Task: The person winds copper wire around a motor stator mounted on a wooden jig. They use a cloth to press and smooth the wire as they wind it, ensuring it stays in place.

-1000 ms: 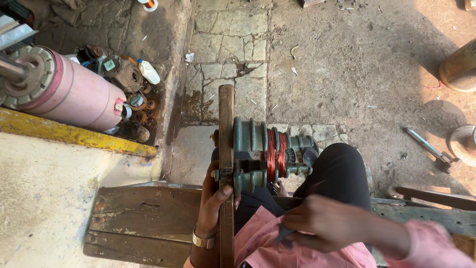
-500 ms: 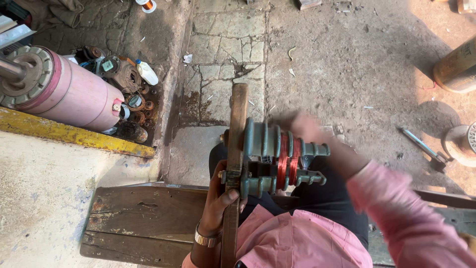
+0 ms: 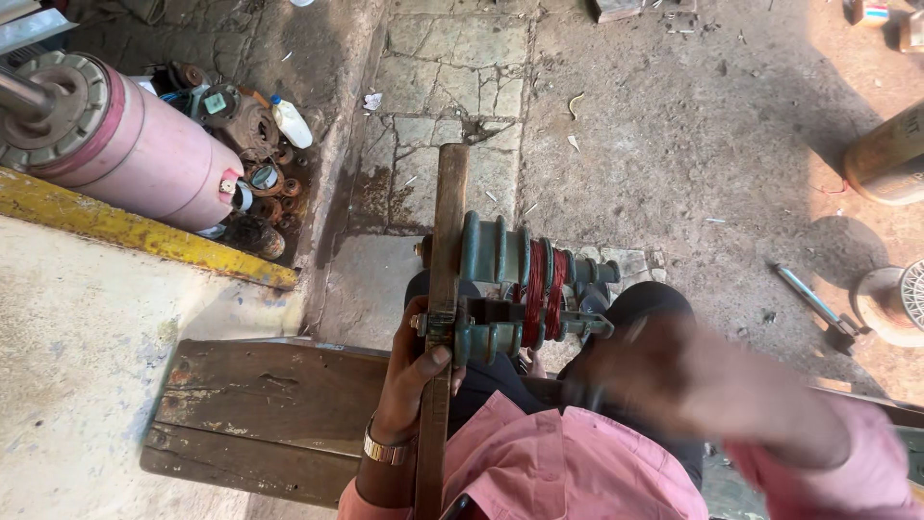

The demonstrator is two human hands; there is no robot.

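A pink motor cylinder (image 3: pixel 135 159) lies by a yellow beam (image 3: pixel 144 236), scrap parts (image 3: pixel 245 135) and a white bottle (image 3: pixel 292 123).

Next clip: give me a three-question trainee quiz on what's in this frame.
1. True or false: the left hand grips the upright wooden bar.
2. What colour is the wire wound on the green winding jig?
3. The right hand looks: A sharp and resting, B motion-blurred beside the jig, C out of view.

Key: 1 true. 2 reddish copper. 3 B; whether it holds anything cannot be told.
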